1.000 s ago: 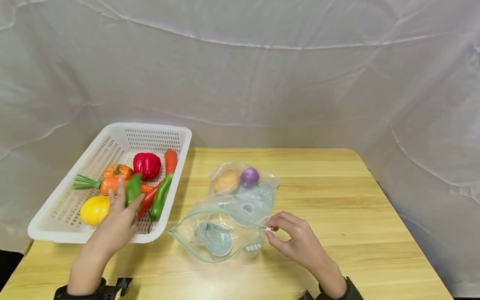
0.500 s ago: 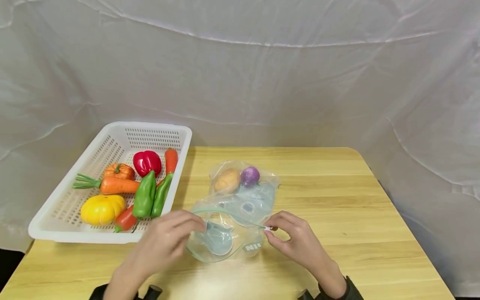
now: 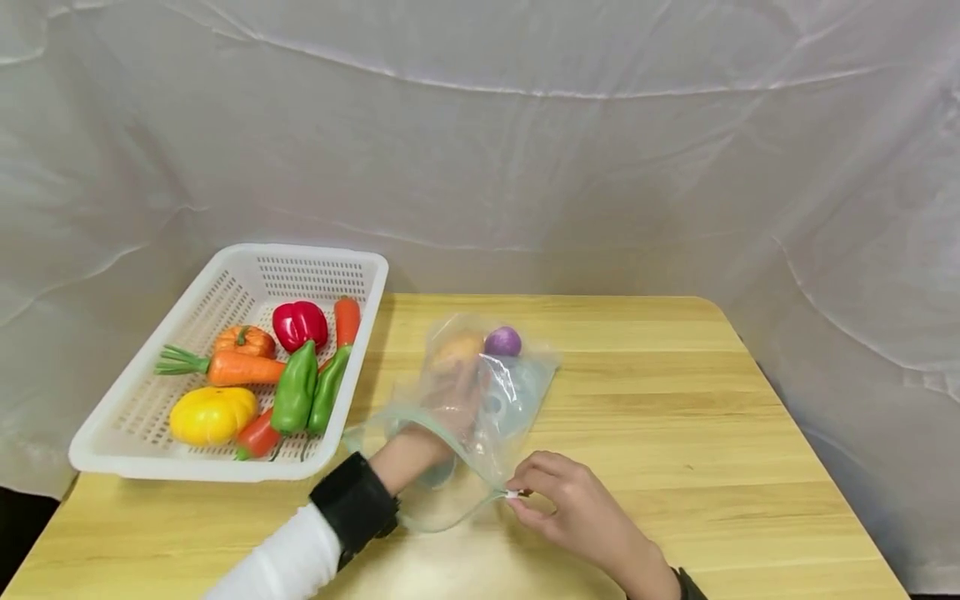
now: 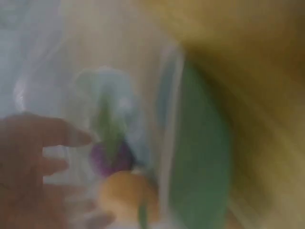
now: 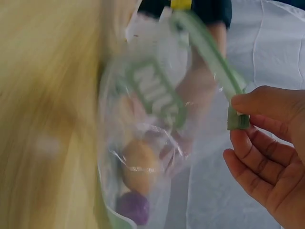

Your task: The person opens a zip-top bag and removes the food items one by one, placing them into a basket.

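Observation:
A clear zip bag [image 3: 521, 385] with a green rim lies on the wooden table [image 3: 675, 400]. It holds a brown potato [image 3: 459, 348] and a purple onion [image 3: 502, 341]. My left hand [image 3: 452, 393] is thrust inside the bag up to the wrist, fingers stretched toward the potato [image 4: 124, 193] and onion [image 4: 109, 160]; I cannot tell if they touch. My right hand [image 3: 519, 493] pinches the bag's green rim [image 5: 209, 47] at its near corner and holds the mouth open. Through the plastic, the right wrist view shows the potato [image 5: 138, 164] and onion [image 5: 133, 207].
A white perforated basket [image 3: 225, 283] stands at the table's left. In it lie a green pepper [image 3: 295, 387], a red bell pepper [image 3: 300, 323], carrots, a small pumpkin [image 3: 243, 340], a yellow squash [image 3: 212, 414] and a chilli. White cloth hangs behind the table.
My left hand let the green pepper drop in the basket, came across to the bag's mouth and went deep inside. My right hand has pulled the rim nearer to me.

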The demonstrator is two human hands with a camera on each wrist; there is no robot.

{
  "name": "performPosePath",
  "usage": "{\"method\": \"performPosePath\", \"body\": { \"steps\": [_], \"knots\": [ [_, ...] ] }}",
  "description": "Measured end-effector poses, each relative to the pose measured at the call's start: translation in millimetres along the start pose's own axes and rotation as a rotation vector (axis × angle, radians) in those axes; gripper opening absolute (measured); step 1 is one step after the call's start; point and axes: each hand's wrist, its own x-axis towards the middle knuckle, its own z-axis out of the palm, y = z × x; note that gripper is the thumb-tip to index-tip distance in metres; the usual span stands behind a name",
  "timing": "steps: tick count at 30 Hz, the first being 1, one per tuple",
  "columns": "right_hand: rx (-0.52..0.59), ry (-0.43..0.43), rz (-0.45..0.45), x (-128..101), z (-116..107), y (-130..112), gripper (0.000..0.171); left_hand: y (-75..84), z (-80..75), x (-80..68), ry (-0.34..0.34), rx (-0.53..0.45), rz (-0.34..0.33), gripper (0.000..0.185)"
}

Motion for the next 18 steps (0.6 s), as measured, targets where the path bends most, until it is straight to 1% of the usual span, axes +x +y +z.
{"method": "performPosePath", "body": {
  "steps": [1,2,3,4,5,6,7,8,10,11,14,16,18],
  "knots": [
    [-0.007,-0.004,-0.005,0.6,0.9,0.1,0.010,-2.8,3.1,8.0,0.060,0.036,-0.028,0.057],
    [-0.017,-0.006,-0.008,1.3,1.7,0.4,0.011,-5.6,5.4,14.7,0.100,0.078,-0.066,0.058],
    [-0.029,-0.008,-0.006,1.8,2.4,0.9,0.012,-9.2,8.0,19.5,0.201,0.226,-0.075,0.063],
    [-0.035,-0.009,-0.004,1.8,3.2,1.4,0.016,-12.4,10.3,24.8,0.239,0.243,-0.117,0.063],
    [-0.042,-0.011,0.000,1.5,4.0,2.1,0.018,-15.4,11.4,29.7,0.265,0.238,-0.163,0.065],
    [-0.047,-0.013,0.006,1.1,4.8,3.0,0.019,-18.6,11.7,34.3,0.285,0.209,-0.200,0.066],
    [-0.051,-0.015,0.010,0.7,5.5,3.9,0.020,-22.2,11.8,38.9,0.297,0.185,-0.226,0.065],
    [-0.052,-0.016,0.015,0.3,6.0,4.8,0.020,-25.8,11.2,43.6,0.284,0.153,-0.248,0.068],
    [-0.050,-0.019,0.016,-0.2,7.3,6.8,0.020,-34.7,10.3,52.7,0.249,0.118,-0.270,0.071],
    [-0.049,-0.018,0.016,-0.2,8.2,7.7,0.020,-39.9,11.3,57.6,0.230,0.113,-0.274,0.072],
    [-0.044,-0.014,0.014,0.4,10.9,9.9,0.019,-54.4,18.3,71.9,0.233,0.101,-0.256,0.073],
    [-0.043,-0.015,0.023,0.6,12.4,11.1,0.018,-57.9,22.3,78.2,0.269,0.105,-0.243,0.068],
    [-0.044,-0.013,0.036,0.7,13.7,12.3,0.017,-57.6,23.7,82.1,0.312,0.096,-0.236,0.061]
  ]
}}
